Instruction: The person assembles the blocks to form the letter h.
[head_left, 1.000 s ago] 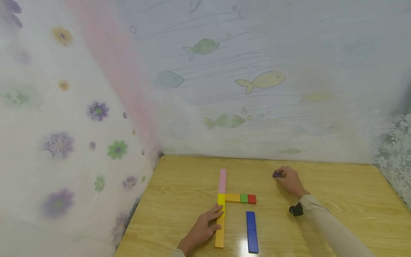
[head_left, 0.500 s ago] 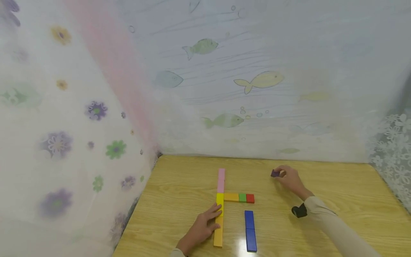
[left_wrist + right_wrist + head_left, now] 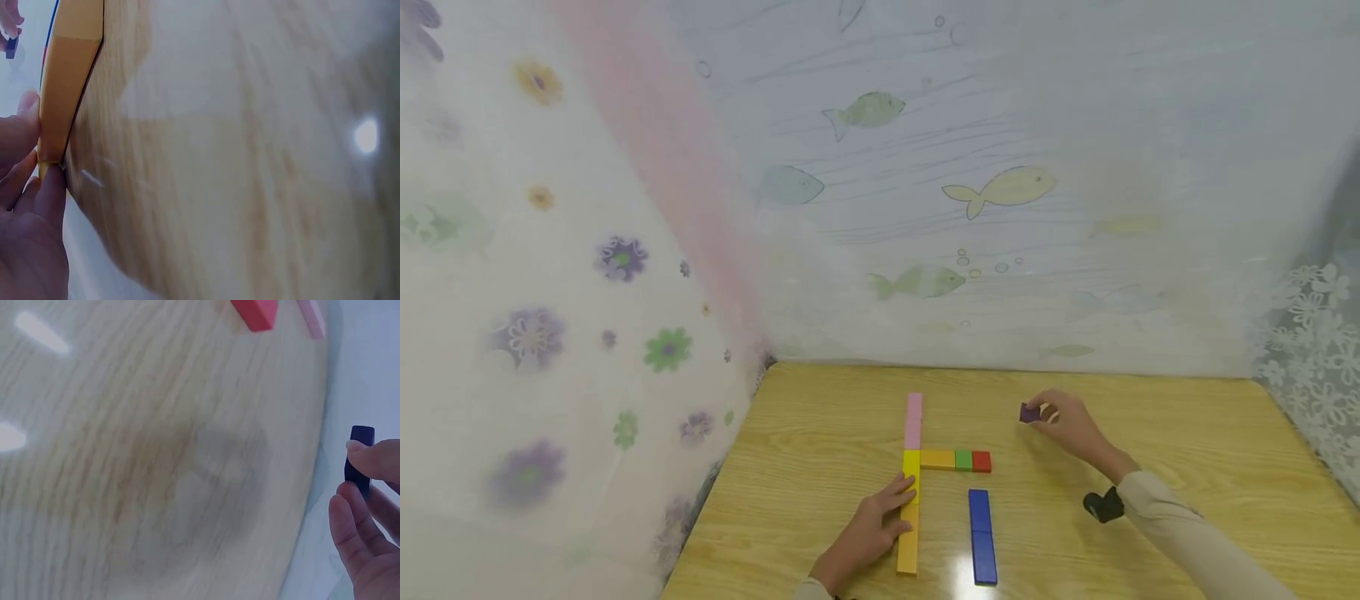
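Observation:
Between its thumb and fingers my right hand (image 3: 1075,429) pinches a small dark purple block (image 3: 1025,412), held over the back right part of the table. The right wrist view shows the same purple block (image 3: 362,434) edge-on. My left hand (image 3: 868,533) rests on a straight column of blocks: its extended fingers lie over a yellow block (image 3: 912,462) and its thumb touches an orange block (image 3: 907,550) nearer me. Pink blocks (image 3: 913,421) continue the column at the far end. Sideways from the yellow runs a row of orange (image 3: 937,460), green (image 3: 963,460) and red (image 3: 981,462) blocks.
Two blue blocks (image 3: 982,533) lie end to end, right of the column. The wood-grain table (image 3: 820,425) meets a fish-patterned curtain (image 3: 850,325) at its back edge; a flowered curtain (image 3: 572,400) hangs on the left. A black wrist device (image 3: 1103,504) sits below my right wrist.
My right hand has moved left with the purple block, toward the column. The left hand stays on the column, and the head view has shifted slightly.

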Demonstrator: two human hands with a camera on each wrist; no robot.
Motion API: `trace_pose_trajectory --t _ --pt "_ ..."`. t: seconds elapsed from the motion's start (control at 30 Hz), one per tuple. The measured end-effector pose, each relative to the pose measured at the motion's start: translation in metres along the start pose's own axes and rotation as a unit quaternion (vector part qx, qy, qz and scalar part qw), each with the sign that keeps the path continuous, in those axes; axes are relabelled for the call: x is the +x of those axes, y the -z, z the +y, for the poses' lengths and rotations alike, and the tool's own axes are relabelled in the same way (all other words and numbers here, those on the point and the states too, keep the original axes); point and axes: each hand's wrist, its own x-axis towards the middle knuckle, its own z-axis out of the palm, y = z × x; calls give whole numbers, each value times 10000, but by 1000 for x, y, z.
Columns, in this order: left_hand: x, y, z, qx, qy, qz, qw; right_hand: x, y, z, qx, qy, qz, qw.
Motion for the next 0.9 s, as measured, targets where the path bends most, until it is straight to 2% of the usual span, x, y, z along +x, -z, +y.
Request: trace_pose_trajectory --t 0.23,0.47,0.9 --pt "0 0 1 77 -73 81 9999 -9 -10 -11 257 112 -193 9994" --pt "-1 0 0 89 -150 104 9998 -17 -19 -20 294 186 -338 9988" --pt "0 -2 -1 42 -292 145 9995 -30 -38 -33 604 623 -488 9950"
